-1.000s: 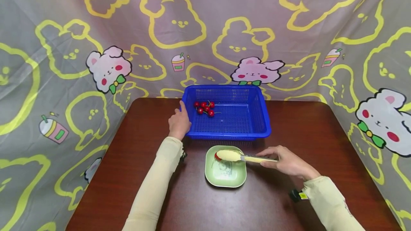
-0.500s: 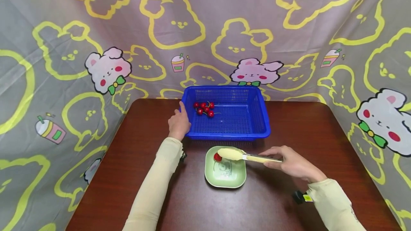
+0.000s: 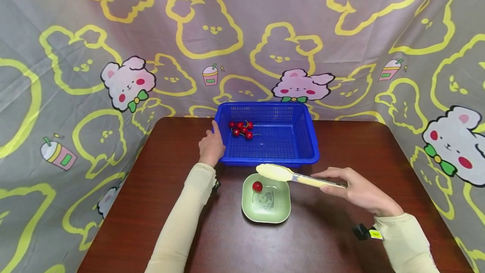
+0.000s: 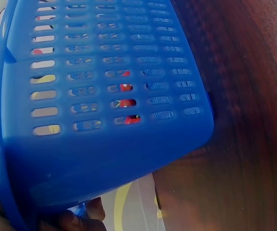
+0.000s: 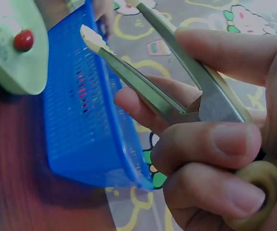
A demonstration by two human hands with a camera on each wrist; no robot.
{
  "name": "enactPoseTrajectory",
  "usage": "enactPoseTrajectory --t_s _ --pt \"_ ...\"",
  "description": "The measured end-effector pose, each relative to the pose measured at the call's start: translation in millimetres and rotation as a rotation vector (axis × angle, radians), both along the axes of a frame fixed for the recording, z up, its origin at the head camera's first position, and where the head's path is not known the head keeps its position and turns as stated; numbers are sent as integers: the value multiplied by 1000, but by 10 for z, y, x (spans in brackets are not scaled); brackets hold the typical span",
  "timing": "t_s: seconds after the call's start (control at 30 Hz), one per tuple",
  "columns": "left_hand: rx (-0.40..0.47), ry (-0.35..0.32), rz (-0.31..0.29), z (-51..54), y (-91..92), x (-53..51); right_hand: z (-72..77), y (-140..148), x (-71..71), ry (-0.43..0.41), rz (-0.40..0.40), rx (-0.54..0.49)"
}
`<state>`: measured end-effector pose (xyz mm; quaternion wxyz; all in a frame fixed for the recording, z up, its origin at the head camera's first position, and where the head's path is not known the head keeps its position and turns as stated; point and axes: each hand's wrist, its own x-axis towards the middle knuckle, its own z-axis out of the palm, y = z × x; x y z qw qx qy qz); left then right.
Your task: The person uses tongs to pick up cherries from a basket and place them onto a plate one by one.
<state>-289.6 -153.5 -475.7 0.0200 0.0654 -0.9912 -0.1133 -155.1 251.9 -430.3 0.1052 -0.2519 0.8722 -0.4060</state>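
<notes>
Cream-headed metal tongs (image 3: 274, 172) sit in the grasp of my right hand (image 3: 361, 191), their arms spread above the far edge of the green dish (image 3: 265, 215), where I see a single red cherry (image 3: 257, 186) lying toward the far left. My left hand (image 3: 212, 144) grips the blue basket (image 3: 315, 138) by its left rim, near a cluster of cherries (image 3: 244, 130) inside.

A brown table (image 3: 163, 167) carries a blue basket (image 3: 265, 160) and green dish (image 3: 281, 206).
</notes>
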Motion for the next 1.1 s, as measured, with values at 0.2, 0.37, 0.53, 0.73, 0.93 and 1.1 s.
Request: enactPoseTrajectory --t_s 0.2,0.37,0.53,0.73,0.93,1.1 --pt "9 -18 12 8 -31 4 59 -34 -72 -98 -54 -97" --pt "10 -19 8 6 -45 -2 99 -105 -187 -181 -182 -120" --pt "12 -17 7 -4 -32 -11 125 -248 -371 -158 -272 -98" --pt "14 -18 -3 -15 -12 -21 91 -505 -613 -125 -339 -50" --pt "11 -25 1 -1 -4 -15 11 -779 -840 -56 -359 65" --pt "11 -13 2 6 1 -26 -56 -968 -976 11 -395 174"
